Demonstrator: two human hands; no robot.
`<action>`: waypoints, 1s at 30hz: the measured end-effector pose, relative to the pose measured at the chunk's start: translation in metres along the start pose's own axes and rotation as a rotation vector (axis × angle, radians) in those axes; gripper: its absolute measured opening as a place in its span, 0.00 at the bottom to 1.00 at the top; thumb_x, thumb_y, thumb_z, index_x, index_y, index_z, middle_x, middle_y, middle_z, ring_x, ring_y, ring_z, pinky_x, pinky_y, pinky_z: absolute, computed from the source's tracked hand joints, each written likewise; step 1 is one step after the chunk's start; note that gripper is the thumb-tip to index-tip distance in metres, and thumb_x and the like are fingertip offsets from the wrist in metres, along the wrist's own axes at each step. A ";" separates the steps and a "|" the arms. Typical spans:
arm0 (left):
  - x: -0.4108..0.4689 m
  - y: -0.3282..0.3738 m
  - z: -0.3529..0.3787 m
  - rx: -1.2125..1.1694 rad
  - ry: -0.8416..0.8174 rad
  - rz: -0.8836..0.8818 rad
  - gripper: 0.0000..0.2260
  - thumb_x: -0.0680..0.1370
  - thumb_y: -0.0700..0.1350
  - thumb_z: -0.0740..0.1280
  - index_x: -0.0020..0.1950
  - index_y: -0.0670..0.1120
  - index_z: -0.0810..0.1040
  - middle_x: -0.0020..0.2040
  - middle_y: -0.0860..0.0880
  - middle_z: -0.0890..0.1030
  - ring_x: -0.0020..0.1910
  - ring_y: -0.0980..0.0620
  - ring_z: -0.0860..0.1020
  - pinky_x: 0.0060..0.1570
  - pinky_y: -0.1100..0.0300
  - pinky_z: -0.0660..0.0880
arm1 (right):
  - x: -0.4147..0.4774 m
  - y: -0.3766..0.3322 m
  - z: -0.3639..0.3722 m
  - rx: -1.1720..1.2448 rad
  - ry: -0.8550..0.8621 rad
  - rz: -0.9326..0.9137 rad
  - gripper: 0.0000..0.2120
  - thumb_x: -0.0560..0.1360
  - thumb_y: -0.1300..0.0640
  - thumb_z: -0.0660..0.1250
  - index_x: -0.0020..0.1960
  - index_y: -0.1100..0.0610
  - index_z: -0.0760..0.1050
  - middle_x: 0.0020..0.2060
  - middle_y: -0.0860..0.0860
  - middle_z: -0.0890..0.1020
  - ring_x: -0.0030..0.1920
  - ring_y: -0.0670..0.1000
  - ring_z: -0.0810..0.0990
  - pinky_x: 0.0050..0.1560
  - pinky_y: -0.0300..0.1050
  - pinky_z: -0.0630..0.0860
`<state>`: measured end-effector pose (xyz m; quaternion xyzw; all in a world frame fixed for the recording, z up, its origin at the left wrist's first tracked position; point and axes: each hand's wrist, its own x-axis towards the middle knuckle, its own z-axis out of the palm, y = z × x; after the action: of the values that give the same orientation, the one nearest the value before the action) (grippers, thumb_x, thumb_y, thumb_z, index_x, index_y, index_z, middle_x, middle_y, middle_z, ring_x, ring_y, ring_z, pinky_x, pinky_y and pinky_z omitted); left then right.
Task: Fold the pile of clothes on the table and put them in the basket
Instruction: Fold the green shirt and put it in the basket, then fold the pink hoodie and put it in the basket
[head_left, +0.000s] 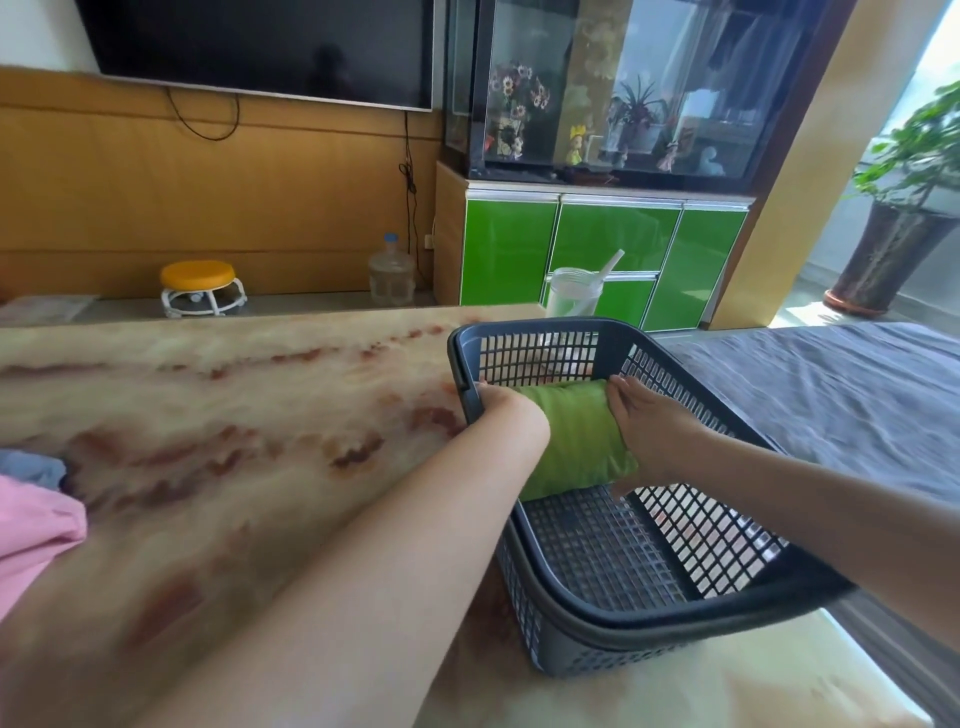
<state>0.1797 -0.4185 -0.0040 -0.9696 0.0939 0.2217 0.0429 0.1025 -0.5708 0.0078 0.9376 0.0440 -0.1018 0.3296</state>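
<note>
Green fold (574, 441) is inside the basket (649, 616), in its far half, between your two hands. Long axis runs near-to-far, roughly along the basket's length, far end pointing at the basket's far wall, near end toward you. Can't tell if it touches the mesh floor.

Left hand (506, 410) is at the fold's left side, just inside the basket's left rim; fingers hidden, can't tell their state. Right hand (652, 431) clamps the fold's right side, fingers laid along it, thumb hooked under the near end.

Pink cloth (36, 525) and blue-grey cloth (31, 465) lie on the table (234, 389), well left of the basket.
</note>
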 end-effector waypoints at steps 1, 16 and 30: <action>-0.015 -0.006 -0.004 -0.008 0.042 -0.054 0.34 0.75 0.54 0.64 0.73 0.34 0.59 0.73 0.38 0.62 0.71 0.36 0.61 0.71 0.39 0.54 | -0.002 0.001 -0.003 0.109 -0.001 0.022 0.64 0.62 0.20 0.50 0.73 0.68 0.32 0.76 0.63 0.43 0.76 0.58 0.41 0.75 0.47 0.37; -0.121 -0.093 -0.041 -0.222 0.537 0.323 0.42 0.70 0.65 0.68 0.76 0.49 0.56 0.75 0.47 0.61 0.74 0.47 0.58 0.71 0.51 0.58 | -0.049 0.012 -0.068 0.952 0.063 0.025 0.59 0.57 0.29 0.66 0.77 0.49 0.39 0.77 0.51 0.42 0.77 0.55 0.46 0.75 0.59 0.48; -0.271 -0.363 0.053 -0.690 0.489 -0.021 0.24 0.72 0.50 0.73 0.66 0.46 0.74 0.66 0.48 0.75 0.63 0.51 0.73 0.58 0.62 0.66 | -0.133 -0.165 -0.255 1.165 0.210 -0.440 0.14 0.76 0.55 0.67 0.60 0.57 0.78 0.54 0.48 0.81 0.50 0.43 0.78 0.51 0.35 0.72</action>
<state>-0.0094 -0.0119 0.0824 -0.9521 0.0119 0.0031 -0.3054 -0.0109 -0.2847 0.1312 0.9372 0.2054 -0.0818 -0.2699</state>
